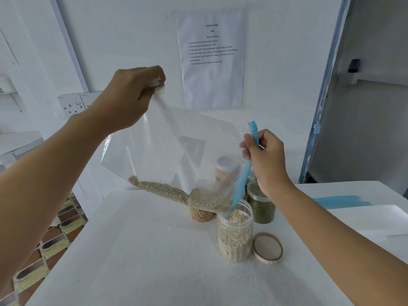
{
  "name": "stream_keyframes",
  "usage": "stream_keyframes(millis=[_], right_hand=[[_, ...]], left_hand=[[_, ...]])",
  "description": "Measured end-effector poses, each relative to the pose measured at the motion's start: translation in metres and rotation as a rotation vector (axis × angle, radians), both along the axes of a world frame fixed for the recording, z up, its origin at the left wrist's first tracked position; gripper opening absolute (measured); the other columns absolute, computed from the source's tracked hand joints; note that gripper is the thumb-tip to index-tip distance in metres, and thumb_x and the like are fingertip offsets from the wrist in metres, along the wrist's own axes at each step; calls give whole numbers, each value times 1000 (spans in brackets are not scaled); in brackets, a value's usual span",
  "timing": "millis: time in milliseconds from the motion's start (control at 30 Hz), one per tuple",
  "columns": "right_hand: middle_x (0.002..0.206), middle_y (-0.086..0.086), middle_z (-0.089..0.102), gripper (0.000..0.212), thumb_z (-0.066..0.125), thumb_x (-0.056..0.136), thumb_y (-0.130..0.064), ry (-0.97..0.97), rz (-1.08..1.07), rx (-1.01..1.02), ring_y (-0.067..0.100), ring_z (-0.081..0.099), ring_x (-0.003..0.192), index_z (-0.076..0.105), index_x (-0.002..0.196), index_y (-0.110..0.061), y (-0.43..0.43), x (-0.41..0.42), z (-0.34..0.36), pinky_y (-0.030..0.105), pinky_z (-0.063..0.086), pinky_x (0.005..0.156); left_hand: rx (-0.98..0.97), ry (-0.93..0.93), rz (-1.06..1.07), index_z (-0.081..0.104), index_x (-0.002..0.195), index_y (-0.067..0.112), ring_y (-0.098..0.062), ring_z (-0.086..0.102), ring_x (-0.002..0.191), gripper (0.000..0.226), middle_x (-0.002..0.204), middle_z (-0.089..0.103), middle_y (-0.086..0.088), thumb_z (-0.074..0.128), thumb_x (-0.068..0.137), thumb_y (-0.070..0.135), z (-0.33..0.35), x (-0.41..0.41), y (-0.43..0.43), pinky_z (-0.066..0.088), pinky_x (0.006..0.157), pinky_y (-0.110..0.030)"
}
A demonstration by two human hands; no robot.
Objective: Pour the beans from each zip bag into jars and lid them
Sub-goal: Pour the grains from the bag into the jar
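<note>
Left hand [132,96] is up high, its grip pinching a bunched corner of the clear zip bag [172,140], just left of the printed sheet [213,58] on the far wall. Right hand [266,157] is lower and to the right, fingers curled round the bag's blue zip strip [242,175] at the mouth. The bag hangs slanted between the two, over the middle of the white tabletop [136,257]. Pale beans [174,195] are gathered along its low edge and run down right, spilling from the mouth corner into the open jar [235,239], which is mostly full. That jar stands right of centre, well in from the tabletop's left edge; past that edge there is patterned floor tile [55,239]. A lid [267,248] lies flat just right of the open jar. A green-bean jar [261,205] sits just beyond it, under the right wrist. A yellow-bean jar [201,215] is far-left of the open jar, its top hidden behind the bag. One more jar with a white cap [227,168] shows blurred through the plastic. On the right, well apart from the jars, a blue strip [340,200] lies flat beside a pale sheet; can't tell if it is another bag. A wall socket [74,103] sits far left.
</note>
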State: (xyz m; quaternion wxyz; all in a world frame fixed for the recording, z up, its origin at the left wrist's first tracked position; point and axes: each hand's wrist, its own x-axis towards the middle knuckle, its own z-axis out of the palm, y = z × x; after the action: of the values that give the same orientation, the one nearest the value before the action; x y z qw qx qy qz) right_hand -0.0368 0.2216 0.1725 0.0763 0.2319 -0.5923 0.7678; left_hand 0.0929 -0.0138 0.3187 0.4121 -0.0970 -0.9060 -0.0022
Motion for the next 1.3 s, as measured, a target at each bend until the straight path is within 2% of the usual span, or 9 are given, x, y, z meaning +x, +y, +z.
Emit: stream_keyframes(millis=[100,200,333,467,633,733,800,1000,1300], right_hand=[[77,5,64,25,58,103,-11,8,4,-4,4,55,57,51,79,-11,1,1,2,16,47,63],[75,3,64,25,58,103,-11,11,-20,-6,4,55,56,52,78,-11,4,0,2,17,47,62],[73,1,64,24,58,103,-10,-20,-47,-23,4,54,54,52,80,-9,6,-3,0,20,47,62],[72,1,64,23,57,103,-10,-40,-61,-49,5,53,55,52,81,-7,7,-2,-1,22,48,63],[75,3,64,23,57,103,-11,-9,-64,-71,6,53,56,51,81,-8,6,3,0,21,48,64],[75,3,64,24,58,103,-11,17,-44,-52,5,54,57,51,80,-10,6,5,4,19,48,64],[75,4,63,24,58,103,-11,19,-56,-80,6,53,56,50,80,-10,7,4,8,19,48,63],[77,6,64,24,57,103,-10,22,-57,-38,4,53,55,50,80,-10,9,4,5,17,47,61],[77,5,63,23,57,103,-12,63,-53,-19,2,54,58,50,81,-9,10,9,4,17,48,64]], left_hand=[[-43,-2,-26,60,98,0,-16,53,71,17,84,64,-13,46,93,-7,5,-1,0,43,71,-23],[18,22,-7,61,98,2,-15,49,69,18,85,65,-10,47,93,-9,8,-1,-1,43,69,-19],[103,77,10,63,104,2,-32,56,75,14,85,64,-8,50,99,1,9,-1,-1,43,66,-29],[178,52,6,61,99,9,-25,53,75,11,78,61,-6,51,102,8,12,-6,0,41,67,-26],[430,7,-53,52,81,25,-7,50,66,23,67,57,9,50,103,17,18,-9,-3,42,61,-22],[501,-18,-103,52,80,26,-5,50,63,28,70,54,5,50,104,12,19,-6,3,41,57,-12],[546,-13,-133,53,81,25,-5,49,64,28,74,53,0,49,105,10,20,-4,5,40,55,-12],[552,-33,-131,55,81,30,-11,51,69,30,77,56,0,50,105,13,13,-5,5,42,56,-11],[523,-33,-136,54,83,27,-9,51,69,29,83,56,-9,49,106,11,19,-1,13,42,56,-10]])
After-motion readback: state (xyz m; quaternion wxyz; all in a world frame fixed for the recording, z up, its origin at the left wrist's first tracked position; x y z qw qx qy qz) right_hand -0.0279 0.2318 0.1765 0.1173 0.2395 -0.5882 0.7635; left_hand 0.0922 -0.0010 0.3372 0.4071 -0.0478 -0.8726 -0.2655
